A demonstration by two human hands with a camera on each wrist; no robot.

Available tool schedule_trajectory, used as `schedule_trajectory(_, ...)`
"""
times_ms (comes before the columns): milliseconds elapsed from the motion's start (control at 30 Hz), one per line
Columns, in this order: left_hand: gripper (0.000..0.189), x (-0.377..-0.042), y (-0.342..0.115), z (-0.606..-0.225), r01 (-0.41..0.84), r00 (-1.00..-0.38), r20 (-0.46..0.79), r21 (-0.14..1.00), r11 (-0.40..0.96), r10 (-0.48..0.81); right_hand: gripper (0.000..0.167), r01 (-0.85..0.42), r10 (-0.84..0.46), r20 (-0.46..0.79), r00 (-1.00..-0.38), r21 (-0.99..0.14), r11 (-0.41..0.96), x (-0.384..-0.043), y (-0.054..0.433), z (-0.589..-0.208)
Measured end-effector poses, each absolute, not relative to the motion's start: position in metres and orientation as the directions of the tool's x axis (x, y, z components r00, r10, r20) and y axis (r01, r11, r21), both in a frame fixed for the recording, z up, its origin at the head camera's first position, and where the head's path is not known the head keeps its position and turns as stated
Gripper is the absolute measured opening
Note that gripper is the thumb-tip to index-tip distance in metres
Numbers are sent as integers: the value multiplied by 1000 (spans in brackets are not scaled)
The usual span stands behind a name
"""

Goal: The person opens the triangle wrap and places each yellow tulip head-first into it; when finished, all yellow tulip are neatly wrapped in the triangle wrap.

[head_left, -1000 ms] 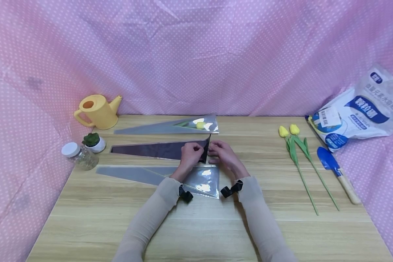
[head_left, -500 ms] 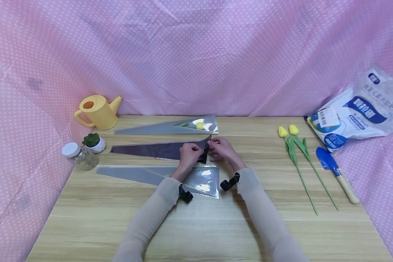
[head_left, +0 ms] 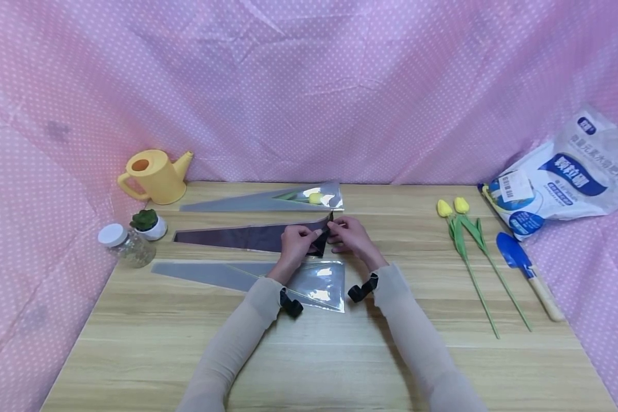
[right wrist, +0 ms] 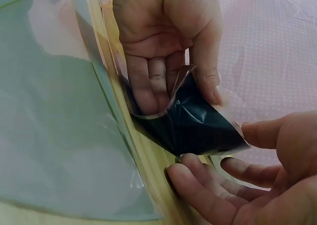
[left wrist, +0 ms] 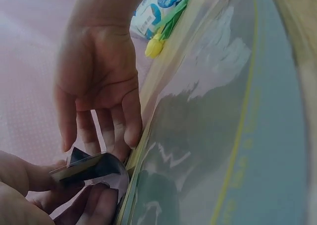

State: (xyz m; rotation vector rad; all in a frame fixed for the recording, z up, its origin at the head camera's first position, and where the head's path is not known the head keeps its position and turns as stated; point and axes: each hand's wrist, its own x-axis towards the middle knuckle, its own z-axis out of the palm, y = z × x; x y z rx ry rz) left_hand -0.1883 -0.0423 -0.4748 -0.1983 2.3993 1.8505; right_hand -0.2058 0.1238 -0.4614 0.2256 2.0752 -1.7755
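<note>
Three tapered flower sleeves lie side by side on the wooden table. My left hand (head_left: 294, 246) pinches the wide mouth of the dark middle sleeve (head_left: 232, 236), thumb on one side and fingers on the other. That mouth stands bent up, as the right wrist view shows on its shiny dark film (right wrist: 208, 116). At the film's outer edge, my right hand (head_left: 352, 237) touches it with loosely bent fingers; thumb (right wrist: 260, 134) and forefinger stand apart there. Behind it, a clear sleeve (head_left: 226, 202) contains a yellow tulip (head_left: 315, 198). Another clear sleeve (head_left: 201, 272) lies under my left wrist.
Two yellow tulips (head_left: 460, 240) lie at right, beside a blue trowel (head_left: 515, 250) and a white printed bag (head_left: 566, 177). At left stand a yellow watering can (head_left: 159, 180), a small potted succulent (head_left: 151, 227) and a lidded jar (head_left: 134, 252). A pink dotted cloth (head_left: 309, 103) hangs behind.
My right hand has moved in slightly to the left and up, bringing its fingers to the dark sleeve's mouth. My left hand has shifted slightly and still holds the sleeve.
</note>
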Motion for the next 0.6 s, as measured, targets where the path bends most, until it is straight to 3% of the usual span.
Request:
schedule_trajectory(267,22,-191,-42,-475,-231,-973,-229,970,82,-29,35,355,-129,-387,-913,-910,213,-206,129,-461)
schedule_trajectory(600,16,-195,-43,-477,-251,-968,-249,963,94,-29,31,347,-141,-384,-913,-910,229,-203,139,-460)
